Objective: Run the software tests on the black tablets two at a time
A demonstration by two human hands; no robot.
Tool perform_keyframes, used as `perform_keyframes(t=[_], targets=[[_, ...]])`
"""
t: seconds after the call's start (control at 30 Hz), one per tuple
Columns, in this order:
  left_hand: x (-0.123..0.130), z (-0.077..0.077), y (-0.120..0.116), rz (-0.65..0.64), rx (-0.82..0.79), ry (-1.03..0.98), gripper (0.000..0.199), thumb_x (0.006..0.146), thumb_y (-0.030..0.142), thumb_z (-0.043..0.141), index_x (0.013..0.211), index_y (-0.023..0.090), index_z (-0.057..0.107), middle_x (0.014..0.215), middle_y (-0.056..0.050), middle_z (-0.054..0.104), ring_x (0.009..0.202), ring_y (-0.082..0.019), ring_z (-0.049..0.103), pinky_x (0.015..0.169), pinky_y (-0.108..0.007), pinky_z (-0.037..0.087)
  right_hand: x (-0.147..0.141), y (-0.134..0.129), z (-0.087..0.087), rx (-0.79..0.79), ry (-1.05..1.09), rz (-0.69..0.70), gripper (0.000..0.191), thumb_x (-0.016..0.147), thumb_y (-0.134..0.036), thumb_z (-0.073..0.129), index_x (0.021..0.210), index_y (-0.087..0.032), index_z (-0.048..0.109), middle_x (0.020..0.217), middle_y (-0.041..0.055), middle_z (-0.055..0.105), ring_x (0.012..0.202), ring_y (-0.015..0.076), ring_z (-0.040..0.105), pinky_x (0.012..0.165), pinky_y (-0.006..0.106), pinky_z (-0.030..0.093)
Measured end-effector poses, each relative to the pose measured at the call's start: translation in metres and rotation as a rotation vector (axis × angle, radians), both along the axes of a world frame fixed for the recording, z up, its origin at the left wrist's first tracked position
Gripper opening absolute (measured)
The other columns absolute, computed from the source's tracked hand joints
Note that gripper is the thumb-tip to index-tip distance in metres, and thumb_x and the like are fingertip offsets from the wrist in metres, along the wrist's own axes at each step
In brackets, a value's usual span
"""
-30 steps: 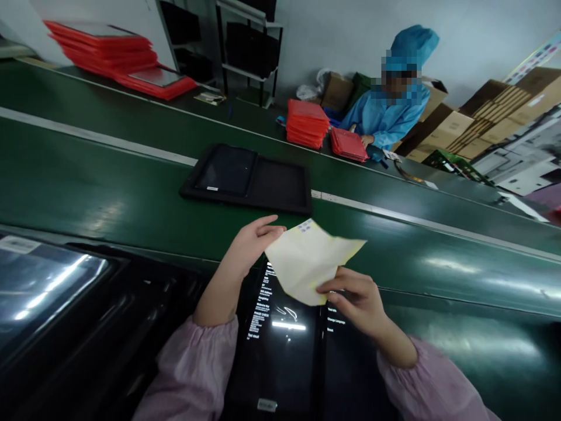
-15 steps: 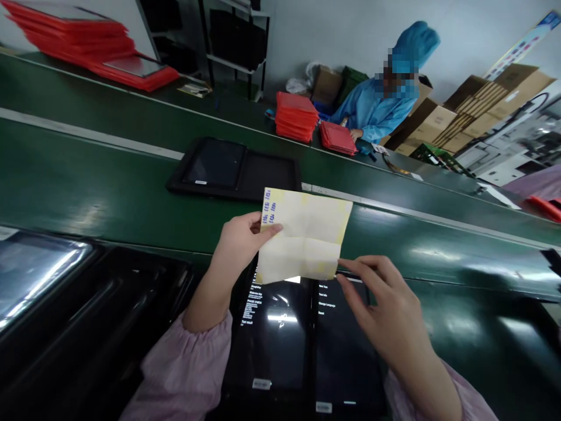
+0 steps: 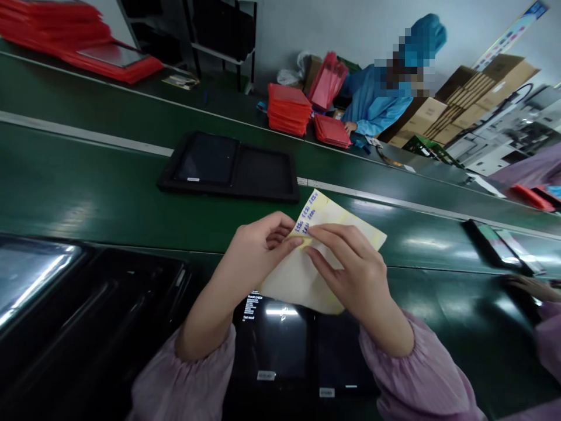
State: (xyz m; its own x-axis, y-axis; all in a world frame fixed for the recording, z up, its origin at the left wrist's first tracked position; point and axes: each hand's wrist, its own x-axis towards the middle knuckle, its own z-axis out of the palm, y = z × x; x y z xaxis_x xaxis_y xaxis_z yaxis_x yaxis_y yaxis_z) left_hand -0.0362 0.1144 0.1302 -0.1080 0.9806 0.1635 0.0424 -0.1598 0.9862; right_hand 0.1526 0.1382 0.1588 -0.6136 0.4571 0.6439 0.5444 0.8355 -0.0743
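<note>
- The cream paper sheet [image 3: 289,286] with yellowish patches is in the air, above the lit tablet and near the belt's edge. Small blue handwritten marks [image 3: 307,213] are at its far corner.
- The left hand [image 3: 263,245] holds the sheet's edge, with its fingers [image 3: 280,231] curled and closed on it.
- The right hand [image 3: 350,263] lies over the sheet, with its fingers [image 3: 333,237] nearly straight and pressing near the left thumb. I cannot tell if it pinches firmly.
- The sheet is not laid on anything at this moment.
- Below the hands, the lit tablet [image 3: 272,345] shows small menu text.
- On the green conveyor belt [image 3: 87,175], the far black case [image 3: 263,169] lies open: a tablet is in its left half, and the right half shows only black lining.
- At near left is another black case [image 3: 87,304], shining with glare.
- Farther away are stacked red cases [image 3: 289,109], and a person in a blue gown [image 3: 377,99] works beside them.
- At right, another person's hand [image 3: 526,286] is near two tablets [image 3: 495,245].
</note>
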Motion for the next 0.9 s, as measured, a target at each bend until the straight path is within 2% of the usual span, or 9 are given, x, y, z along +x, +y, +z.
perform_keyframes(t=[0.07, 0.23, 0.47, 0.53, 0.63, 0.73, 0.83, 0.9], targets=[[0.001, 0.003, -0.001, 0.054, -0.013, -0.054, 0.01, 0.076, 0.034, 0.078, 0.072, 0.027, 0.071, 0.071, 0.001, 0.075, 0.068, -0.019, 0.07, 0.061, -0.027, 0.055, -0.001, -0.001, 0.0, -0.008, 0.014, -0.007, 0.015, 0.102, -0.018, 0.067, 0.115, -0.021, 0.074, 0.107, 0.0057, 0.081, 0.097, 0.0191, 0.077, 0.087, 0.033, 0.066], [0.005, 0.009, -0.007, 0.008, 0.031, -0.046, 0.008, 0.078, 0.033, 0.077, 0.073, 0.028, 0.08, 0.072, 0.0, 0.075, 0.065, -0.018, 0.067, 0.06, -0.028, 0.055, -0.002, -0.003, 0.0, -0.004, 0.082, -0.007, 0.005, 0.101, -0.019, 0.07, 0.101, -0.02, 0.075, 0.095, 0.0034, 0.082, 0.089, 0.0171, 0.078, 0.082, 0.03, 0.065], [0.008, 0.006, -0.007, -0.009, 0.114, 0.05, 0.014, 0.083, 0.032, 0.073, 0.079, 0.033, 0.086, 0.074, 0.0, 0.069, 0.064, -0.016, 0.062, 0.058, -0.027, 0.053, 0.005, -0.009, 0.003, -0.096, 0.166, -0.053, 0.015, 0.101, -0.015, 0.067, 0.093, -0.025, 0.075, 0.089, 0.0001, 0.081, 0.082, 0.0159, 0.077, 0.075, 0.03, 0.064], [0.006, 0.004, -0.007, -0.003, 0.106, 0.072, 0.014, 0.085, 0.033, 0.074, 0.089, 0.033, 0.087, 0.078, -0.001, 0.07, 0.067, -0.017, 0.064, 0.059, -0.027, 0.053, 0.01, -0.01, 0.006, -0.133, 0.182, -0.069, 0.014, 0.099, -0.015, 0.067, 0.092, -0.025, 0.075, 0.086, -0.0004, 0.08, 0.079, 0.0152, 0.076, 0.073, 0.029, 0.064], [0.004, 0.001, -0.007, 0.052, 0.103, 0.127, 0.034, 0.089, 0.03, 0.071, 0.121, 0.034, 0.081, 0.084, 0.0, 0.072, 0.074, -0.018, 0.066, 0.063, -0.027, 0.054, 0.016, -0.011, 0.011, -0.197, 0.241, -0.139, 0.013, 0.097, -0.015, 0.067, 0.094, -0.025, 0.074, 0.087, -0.0006, 0.078, 0.074, 0.0144, 0.073, 0.066, 0.028, 0.063], [0.008, -0.001, -0.011, -0.024, 0.176, 0.271, 0.039, 0.096, 0.023, 0.06, 0.131, 0.034, 0.075, 0.095, -0.001, 0.072, 0.082, -0.018, 0.067, 0.067, -0.025, 0.053, 0.013, -0.013, 0.013, -0.071, 0.299, -0.206, 0.014, 0.097, -0.013, 0.067, 0.096, -0.027, 0.071, 0.089, 0.0006, 0.076, 0.077, 0.0161, 0.072, 0.066, 0.03, 0.062], [0.014, -0.001, -0.014, -0.15, 0.29, 0.39, 0.037, 0.1, 0.014, 0.05, 0.12, 0.03, 0.076, 0.104, -0.002, 0.069, 0.086, -0.016, 0.067, 0.074, -0.024, 0.053, 0.006, -0.015, 0.011, 0.095, 0.252, -0.137, 0.017, 0.096, -0.01, 0.067, 0.096, -0.027, 0.067, 0.091, 0.0023, 0.075, 0.084, 0.0172, 0.073, 0.073, 0.032, 0.063], [0.015, -0.001, -0.015, -0.178, 0.348, 0.429, 0.035, 0.099, 0.01, 0.047, 0.115, 0.026, 0.073, 0.104, -0.003, 0.067, 0.089, -0.015, 0.066, 0.081, -0.025, 0.053, 0.004, -0.017, 0.01, 0.074, 0.195, -0.078, 0.016, 0.097, -0.01, 0.067, 0.099, -0.026, 0.066, 0.096, 0.0038, 0.075, 0.09, 0.0179, 0.073, 0.08, 0.034, 0.064]])
